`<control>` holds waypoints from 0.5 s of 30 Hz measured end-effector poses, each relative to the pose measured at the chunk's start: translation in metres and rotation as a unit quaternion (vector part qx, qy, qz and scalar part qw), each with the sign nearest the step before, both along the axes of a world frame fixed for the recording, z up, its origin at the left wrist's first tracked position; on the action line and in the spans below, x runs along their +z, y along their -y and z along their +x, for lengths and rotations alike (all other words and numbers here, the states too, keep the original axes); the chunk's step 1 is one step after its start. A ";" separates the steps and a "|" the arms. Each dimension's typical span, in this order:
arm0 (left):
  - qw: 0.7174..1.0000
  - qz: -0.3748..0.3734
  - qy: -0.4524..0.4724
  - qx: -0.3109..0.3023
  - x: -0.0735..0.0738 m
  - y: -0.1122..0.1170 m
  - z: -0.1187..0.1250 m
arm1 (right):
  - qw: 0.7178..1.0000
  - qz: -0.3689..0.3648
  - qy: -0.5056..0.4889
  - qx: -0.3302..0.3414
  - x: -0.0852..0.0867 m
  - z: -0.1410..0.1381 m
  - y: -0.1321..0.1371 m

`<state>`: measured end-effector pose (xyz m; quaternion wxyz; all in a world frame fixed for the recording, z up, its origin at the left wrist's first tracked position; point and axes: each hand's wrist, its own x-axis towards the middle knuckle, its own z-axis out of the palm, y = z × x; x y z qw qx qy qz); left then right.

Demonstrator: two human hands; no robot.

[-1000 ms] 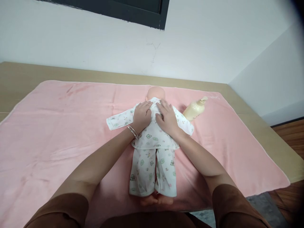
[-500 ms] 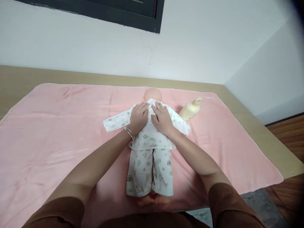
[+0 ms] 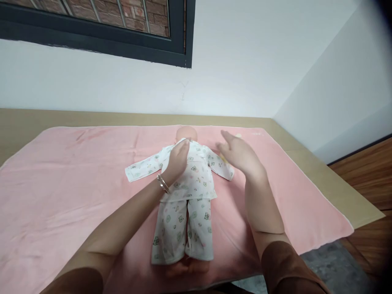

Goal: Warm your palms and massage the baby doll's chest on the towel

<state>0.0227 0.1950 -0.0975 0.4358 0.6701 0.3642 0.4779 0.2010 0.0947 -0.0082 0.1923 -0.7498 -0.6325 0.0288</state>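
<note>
A baby doll (image 3: pixel 196 175) in a white printed top and trousers lies on a pink blanket (image 3: pixel 76 163), its bald head away from me and its sleeves spread. My left hand (image 3: pixel 178 160), a bracelet at its wrist, rests edge-on at the left of the doll's upper body, fingers straight and nothing held. Off to the right, my right hand (image 3: pixel 241 154) is in the air beyond the doll's sleeve, its fingers apart and a little blurred. Behind it, a cream-coloured bottle (image 3: pixel 238 135) is almost wholly hidden; only small bits of it show.
The blanket covers a wooden tabletop (image 3: pixel 309 163) that meets a white wall (image 3: pixel 137 90) at the back. A dark-framed window (image 3: pixel 180 41) is set in that wall. Brown wood panelling (image 3: pixel 367 175) stands at the right.
My right hand has lifted off the doll and moved right, in front of the bottle. My left hand stays at the doll but has turned onto its edge. The view has tilted up.
</note>
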 end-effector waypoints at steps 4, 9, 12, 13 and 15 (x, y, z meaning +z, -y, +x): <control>0.911 -0.318 0.175 -0.198 0.028 0.012 0.047 | 0.998 -0.021 0.026 -0.055 0.008 0.029 0.001; 0.772 -0.500 0.275 -0.280 0.047 0.014 0.094 | 0.994 -0.063 0.072 -0.049 0.002 0.038 -0.010; 0.751 -0.519 0.311 -0.266 0.051 0.015 0.108 | 0.990 -0.076 0.102 -0.056 -0.002 0.035 -0.012; 0.746 -0.524 0.316 -0.263 0.051 0.015 0.110 | 0.989 -0.079 0.111 -0.065 -0.004 0.033 -0.013; 0.742 -0.530 0.320 -0.258 0.050 0.015 0.113 | 0.984 -0.082 0.128 -0.089 -0.006 0.027 -0.014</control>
